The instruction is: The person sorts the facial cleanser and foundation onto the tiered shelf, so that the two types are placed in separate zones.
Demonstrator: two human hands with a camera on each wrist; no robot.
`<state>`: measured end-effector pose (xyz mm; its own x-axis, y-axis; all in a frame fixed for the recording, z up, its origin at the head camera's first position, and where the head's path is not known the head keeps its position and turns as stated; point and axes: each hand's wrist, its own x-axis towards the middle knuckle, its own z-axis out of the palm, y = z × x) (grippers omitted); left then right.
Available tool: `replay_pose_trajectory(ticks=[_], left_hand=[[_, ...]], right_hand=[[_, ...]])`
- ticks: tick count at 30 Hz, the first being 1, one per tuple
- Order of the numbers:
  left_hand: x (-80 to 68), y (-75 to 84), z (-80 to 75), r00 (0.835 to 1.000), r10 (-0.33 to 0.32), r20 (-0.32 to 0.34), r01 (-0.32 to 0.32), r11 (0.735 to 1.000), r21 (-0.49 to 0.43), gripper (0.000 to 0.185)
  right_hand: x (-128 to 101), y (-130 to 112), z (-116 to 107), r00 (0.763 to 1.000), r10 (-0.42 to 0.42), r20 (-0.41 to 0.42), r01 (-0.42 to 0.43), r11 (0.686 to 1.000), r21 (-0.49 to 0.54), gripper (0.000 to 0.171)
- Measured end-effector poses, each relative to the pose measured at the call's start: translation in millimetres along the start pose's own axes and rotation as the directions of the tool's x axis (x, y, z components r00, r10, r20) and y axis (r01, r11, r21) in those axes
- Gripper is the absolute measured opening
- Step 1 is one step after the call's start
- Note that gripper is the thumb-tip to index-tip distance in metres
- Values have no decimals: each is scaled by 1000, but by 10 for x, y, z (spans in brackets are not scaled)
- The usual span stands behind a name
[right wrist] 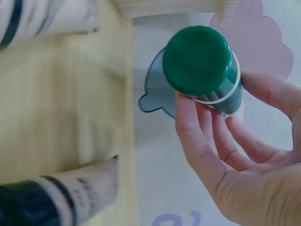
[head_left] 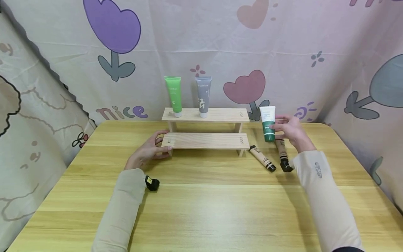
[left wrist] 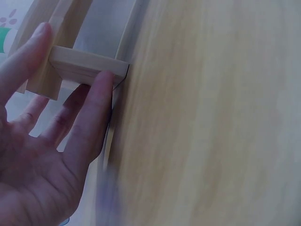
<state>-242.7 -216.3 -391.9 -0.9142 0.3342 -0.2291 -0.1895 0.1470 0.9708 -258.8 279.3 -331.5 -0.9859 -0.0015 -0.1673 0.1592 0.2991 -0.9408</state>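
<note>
Your right hand [head_left: 292, 130] pinches a white-and-green plastic squeeze tube [head_left: 267, 121], cap down, right of centre in the head view. Your left hand [head_left: 148, 150] grips the left end of a pale wooden two-tier stand [head_left: 204, 140] at centre. On its upper tier stand a bright green tube [head_left: 174, 93] and a grey-blue tube [head_left: 204, 93]; two beige black-capped tubes [head_left: 262, 158] lie below, right of centre.

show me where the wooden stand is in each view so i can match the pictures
Head: the wooden stand is near the centre.
Left wrist: part of the wooden stand, upper left, held by the left hand.
Right wrist: part of the wooden stand, cut off by the top edge.
Shared landmark: the wood-grained tabletop.
</note>
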Motion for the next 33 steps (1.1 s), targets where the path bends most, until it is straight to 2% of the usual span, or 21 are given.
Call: replay_pose_trajectory(ticks=[5,13,16,21,25,33], left_hand=[[-3,-6,-9,1000,5,4,-5,1000,-2,86],[-5,-12,-7,1000,10,0,-10,1000,-8,85],[-5,-15,-9,1000,12,0,-12,1000,-7,85],[-7,-11,-10,1000,12,2,-12,1000,-3,85],[-8,-7,-6,1000,13,3,-13,1000,1,85],[-12,-2,-8,1000,12,8,-12,1000,7,84]], right_hand=[[-4,-119,6,997,-47,-65,51,997,58,69],[15,-287,67,989,-92,-115,100,993,66,64],[22,-365,109,986,-96,-134,110,989,101,64],[16,-478,200,984,-94,-153,123,973,194,66],[7,-541,278,978,-119,-170,156,961,228,63],[25,-678,440,969,-154,-190,214,912,351,52]])
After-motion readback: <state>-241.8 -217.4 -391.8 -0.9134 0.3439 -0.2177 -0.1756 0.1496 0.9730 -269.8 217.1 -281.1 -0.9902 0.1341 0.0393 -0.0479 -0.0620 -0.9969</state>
